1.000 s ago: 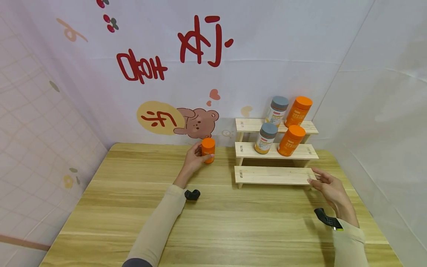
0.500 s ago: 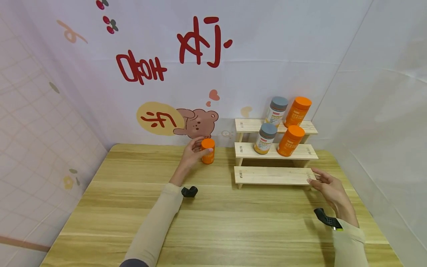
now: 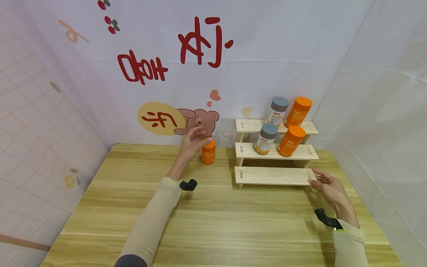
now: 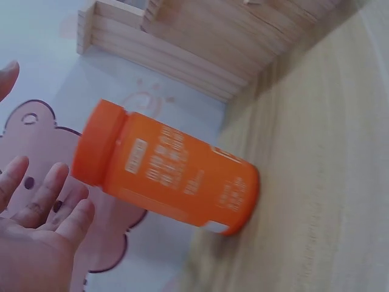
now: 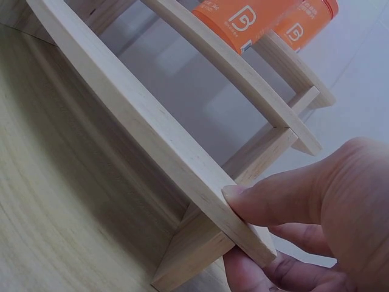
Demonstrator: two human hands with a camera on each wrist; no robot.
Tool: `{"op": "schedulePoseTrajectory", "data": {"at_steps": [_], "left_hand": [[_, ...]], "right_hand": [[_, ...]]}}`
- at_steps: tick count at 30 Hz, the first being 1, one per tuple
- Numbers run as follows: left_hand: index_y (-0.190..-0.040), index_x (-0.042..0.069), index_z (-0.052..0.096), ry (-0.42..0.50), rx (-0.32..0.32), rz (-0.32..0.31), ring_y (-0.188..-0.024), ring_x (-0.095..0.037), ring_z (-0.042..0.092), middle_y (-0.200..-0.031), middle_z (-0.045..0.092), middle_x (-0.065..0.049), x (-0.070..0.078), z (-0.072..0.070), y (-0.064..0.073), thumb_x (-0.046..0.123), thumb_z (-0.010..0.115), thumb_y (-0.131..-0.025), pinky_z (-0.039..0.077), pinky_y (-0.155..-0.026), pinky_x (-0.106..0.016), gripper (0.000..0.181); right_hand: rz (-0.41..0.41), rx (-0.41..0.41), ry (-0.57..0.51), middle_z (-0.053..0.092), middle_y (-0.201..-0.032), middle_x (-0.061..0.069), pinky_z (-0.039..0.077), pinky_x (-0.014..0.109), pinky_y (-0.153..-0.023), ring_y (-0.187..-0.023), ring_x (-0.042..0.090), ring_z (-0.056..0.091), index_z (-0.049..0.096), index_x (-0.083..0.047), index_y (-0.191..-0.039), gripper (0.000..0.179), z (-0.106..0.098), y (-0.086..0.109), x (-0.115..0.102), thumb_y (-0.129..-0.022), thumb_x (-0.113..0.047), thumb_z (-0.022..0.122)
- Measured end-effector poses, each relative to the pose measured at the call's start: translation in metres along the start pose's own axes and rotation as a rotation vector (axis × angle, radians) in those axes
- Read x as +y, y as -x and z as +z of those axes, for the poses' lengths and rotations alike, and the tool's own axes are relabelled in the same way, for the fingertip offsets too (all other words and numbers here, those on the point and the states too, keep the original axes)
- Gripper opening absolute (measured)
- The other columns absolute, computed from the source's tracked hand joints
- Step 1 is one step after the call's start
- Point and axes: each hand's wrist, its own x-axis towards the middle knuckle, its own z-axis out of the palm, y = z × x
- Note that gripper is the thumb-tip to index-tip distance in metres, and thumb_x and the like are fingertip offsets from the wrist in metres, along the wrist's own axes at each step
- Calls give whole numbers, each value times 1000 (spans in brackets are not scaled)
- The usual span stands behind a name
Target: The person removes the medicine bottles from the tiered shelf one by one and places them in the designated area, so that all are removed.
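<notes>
An orange lidded bottle stands upright on the table near the back wall. My left hand is beside its lid with the fingers spread; in the left wrist view the fingers are apart from the bottle. With my right hand I pinch the right end of the lowest step of a three-tier wooden shelf. The right wrist view has the thumb on top of the board and fingers underneath.
On the middle tier stand a grey-lidded bottle and an orange bottle. Another grey-lidded bottle and orange bottle are on the top tier. A printed cloth wall rises behind the wooden table.
My left hand has let go of the orange bottle, its fingers rising and spreading up and to the left. The bottle stays in place. My right hand has not moved.
</notes>
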Motion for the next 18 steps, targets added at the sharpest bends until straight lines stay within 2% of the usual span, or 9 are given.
{"op": "schedulePoseTrajectory", "data": {"at_steps": [6,10,15,18], "left_hand": [[-146,14,53,10,-4,54,-135,-30,55,-142,59,-17,15,2,-4,21,81,-88,39,-122,-39,64],[-145,16,55,11,-25,82,-136,-28,55,-142,59,-16,25,5,-6,28,82,-88,39,-122,-39,65],[-146,14,54,21,-68,102,-138,-29,54,-142,58,-18,37,12,-11,29,81,-89,40,-121,-42,64],[-147,12,53,9,-85,109,-139,-33,53,-143,57,-20,45,17,-14,28,79,-91,41,-120,-45,64]], "right_hand": [[-5,3,1,28,-160,23,47,11,-84,-137,32,39,21,-16,-165,88,0,0,1,-98,-51,64],[-2,2,-4,27,-160,23,48,11,-85,-138,33,38,20,-15,-165,87,0,0,1,-98,-50,64],[8,5,3,27,-161,23,47,13,-86,-138,32,38,21,-16,-165,87,0,-1,0,-98,-51,64],[6,8,8,29,-160,22,47,12,-85,-134,27,42,22,-16,-165,87,0,-1,0,-98,-51,65]]}}
